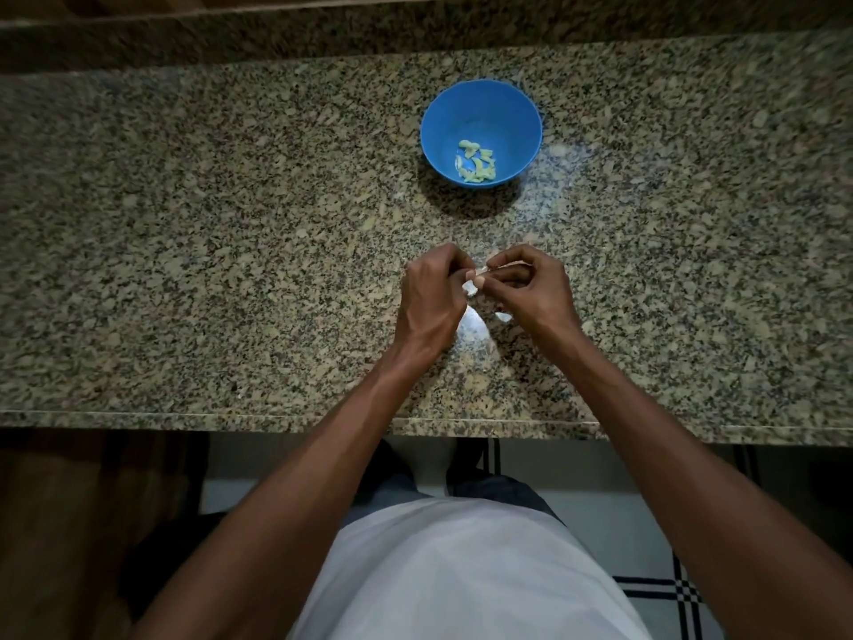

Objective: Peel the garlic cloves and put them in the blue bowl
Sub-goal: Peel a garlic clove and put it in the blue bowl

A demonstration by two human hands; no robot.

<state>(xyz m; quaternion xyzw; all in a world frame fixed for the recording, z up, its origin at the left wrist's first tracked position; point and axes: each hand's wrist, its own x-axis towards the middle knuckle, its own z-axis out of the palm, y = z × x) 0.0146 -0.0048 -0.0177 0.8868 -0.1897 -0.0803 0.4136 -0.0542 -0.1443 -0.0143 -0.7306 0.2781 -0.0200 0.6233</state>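
Note:
A blue bowl (480, 108) stands on the speckled granite counter (231, 251), holding several pale peeled garlic cloves (475, 161). In front of it, my left hand (431, 295) and my right hand (531, 288) meet over the counter, fingers curled. Between their fingertips they pinch a small whitish garlic clove (475, 281), mostly hidden by the fingers. White papery skin scraps (503, 317) lie on the counter just under the hands.
The counter's front edge (277, 415) runs across below my forearms. A raised granite ledge (415, 20) backs the counter behind the bowl. Below the edge are my white shirt and a tiled floor.

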